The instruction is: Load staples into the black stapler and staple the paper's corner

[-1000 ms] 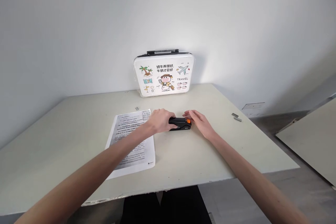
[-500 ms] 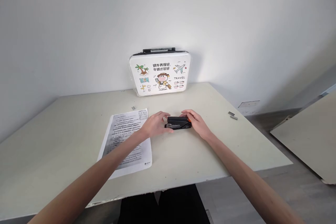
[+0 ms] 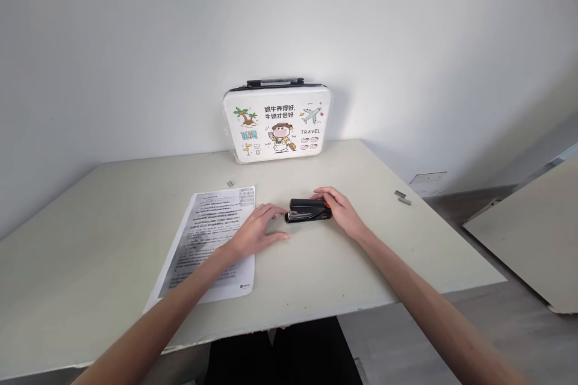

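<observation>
A black stapler (image 3: 308, 210) with an orange part at its back end rests on the table in front of me. My right hand (image 3: 339, 209) is wrapped round its rear end. With thumb and fingers apart, my left hand (image 3: 258, 231) is just left of the stapler's front end, holding nothing; its fingertips come close to the stapler, and whether they touch I cannot tell. Under my left hand and forearm lies a printed sheet of paper (image 3: 212, 225), partly covered by them.
A white case (image 3: 279, 126) with cartoon pictures and a black handle stands against the wall. Small grey staple strips (image 3: 403, 197) lie at the right, and another strip (image 3: 230, 183) lies behind the paper. The table's front edge (image 3: 311, 317) runs close to my lap.
My left hand has drawn back to the left from the stapler's front end and its fingers have spread. The paper has shifted slightly left. My right hand keeps its hold.
</observation>
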{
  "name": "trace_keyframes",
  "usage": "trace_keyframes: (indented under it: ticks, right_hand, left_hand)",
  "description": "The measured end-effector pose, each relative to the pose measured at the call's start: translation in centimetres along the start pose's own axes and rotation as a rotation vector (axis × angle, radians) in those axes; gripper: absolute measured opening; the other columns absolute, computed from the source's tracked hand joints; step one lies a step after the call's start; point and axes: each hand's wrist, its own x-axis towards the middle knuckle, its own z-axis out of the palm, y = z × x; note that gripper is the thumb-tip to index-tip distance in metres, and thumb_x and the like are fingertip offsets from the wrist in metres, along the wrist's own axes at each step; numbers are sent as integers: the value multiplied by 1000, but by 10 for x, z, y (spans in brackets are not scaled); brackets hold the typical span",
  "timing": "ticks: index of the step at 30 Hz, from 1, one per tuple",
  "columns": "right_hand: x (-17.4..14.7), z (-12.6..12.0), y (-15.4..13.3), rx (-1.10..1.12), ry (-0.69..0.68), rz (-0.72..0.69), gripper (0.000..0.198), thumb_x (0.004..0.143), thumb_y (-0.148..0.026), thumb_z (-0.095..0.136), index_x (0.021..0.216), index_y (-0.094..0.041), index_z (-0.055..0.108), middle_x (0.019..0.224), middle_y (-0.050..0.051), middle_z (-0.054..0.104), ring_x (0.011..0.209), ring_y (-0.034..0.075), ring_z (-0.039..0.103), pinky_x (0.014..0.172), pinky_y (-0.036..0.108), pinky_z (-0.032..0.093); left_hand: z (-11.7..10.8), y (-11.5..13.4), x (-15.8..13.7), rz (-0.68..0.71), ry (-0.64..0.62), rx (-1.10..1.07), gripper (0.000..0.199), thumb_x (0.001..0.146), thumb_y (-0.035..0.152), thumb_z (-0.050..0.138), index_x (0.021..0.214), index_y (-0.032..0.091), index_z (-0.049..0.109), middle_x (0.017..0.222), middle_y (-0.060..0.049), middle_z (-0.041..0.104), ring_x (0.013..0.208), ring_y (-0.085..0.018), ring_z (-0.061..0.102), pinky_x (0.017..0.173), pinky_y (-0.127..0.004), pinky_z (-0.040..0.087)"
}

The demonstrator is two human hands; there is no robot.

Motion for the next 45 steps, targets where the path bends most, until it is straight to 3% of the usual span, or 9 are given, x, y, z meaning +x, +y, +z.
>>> trace_keyframes:
  ticks: [6, 19, 27, 45]
  right_hand:
    - [0, -1, 3, -22, -5, 12, 32, 100, -51, 49, 111, -28, 68, 115, 5, 78, 114, 26, 69, 104, 44, 48]
    - [3, -1, 11, -35, 27, -8, 30, 101, -50, 47, 109, -28, 67, 116, 5, 77, 108, 25, 71, 99, 43, 51]
    - [3, 0, 10, -57, 30, -3, 30, 102, -47, 45, 106, -28, 68, 114, 4, 78, 110, 25, 70, 101, 43, 50]
    - [2, 0, 7, -75, 20, -28, 31, 100, -46, 47, 104, -28, 71, 108, 4, 78, 109, 26, 70, 103, 44, 51]
  left_hand:
    - [-9, 2, 11, -76, -58, -35, 45, 92, 48, 73, 131, 26, 63, 122, -6, 70, 101, -24, 66, 94, -39, 53]
    - [9, 5, 31, -137, -5, 31, 23, 89, 42, 74, 103, 23, 70, 112, -3, 71, 77, -18, 66, 74, -33, 53]
    - [15, 8, 31, -174, 81, 20, 19, 94, 43, 69, 95, 24, 70, 103, -1, 71, 70, -16, 64, 70, -32, 51]
    - [15, 6, 32, -175, 81, 47, 21, 95, 45, 69, 92, 24, 70, 99, 0, 70, 70, -15, 63, 66, -30, 47]
